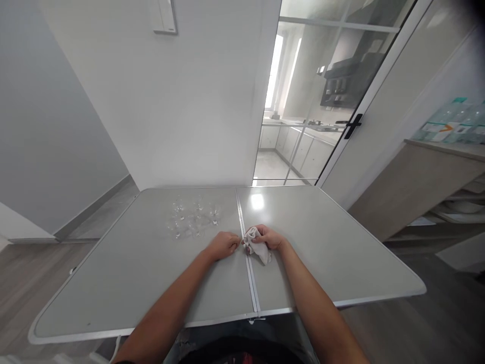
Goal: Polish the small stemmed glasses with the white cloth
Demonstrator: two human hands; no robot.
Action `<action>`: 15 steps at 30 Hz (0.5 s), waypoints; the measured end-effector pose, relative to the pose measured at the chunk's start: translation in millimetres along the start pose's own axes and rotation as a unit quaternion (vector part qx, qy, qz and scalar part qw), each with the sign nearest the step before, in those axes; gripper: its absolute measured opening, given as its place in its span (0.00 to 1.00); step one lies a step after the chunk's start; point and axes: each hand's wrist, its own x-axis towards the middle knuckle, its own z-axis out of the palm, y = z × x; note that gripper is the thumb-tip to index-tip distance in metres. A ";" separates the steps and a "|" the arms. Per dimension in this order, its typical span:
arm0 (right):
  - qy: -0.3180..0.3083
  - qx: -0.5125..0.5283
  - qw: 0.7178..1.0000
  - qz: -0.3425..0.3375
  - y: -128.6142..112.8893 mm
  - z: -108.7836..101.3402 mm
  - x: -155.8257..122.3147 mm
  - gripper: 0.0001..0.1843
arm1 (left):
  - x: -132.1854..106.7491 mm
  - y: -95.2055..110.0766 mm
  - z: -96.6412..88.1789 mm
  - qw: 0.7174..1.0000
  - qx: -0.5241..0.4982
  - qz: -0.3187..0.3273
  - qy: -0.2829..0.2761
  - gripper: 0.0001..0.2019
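My right hand [270, 236] is closed around a crumpled white cloth [260, 251] just right of the seam that runs down the middle of the grey table [151, 283]. My left hand [223, 244] lies beside it, fingers curled, with its fingertips meeting the cloth at the seam. What those fingertips pinch is too small to make out. Several small clear glasses [193, 218] stand in a group on the table's left half, a little beyond my left hand.
A white wall rises behind the table. A glass door with a black handle [352, 125] opens onto a kitchen at the back right. A wooden counter [424, 182] with boxes stands at the right. Wood floor surrounds the table.
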 end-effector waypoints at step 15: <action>-0.007 0.044 0.999 -0.030 3.8 -3.7 2.7 0.16 | -3.7 -12.6 8.0 0.966 0.061 0.023 0.249 0.13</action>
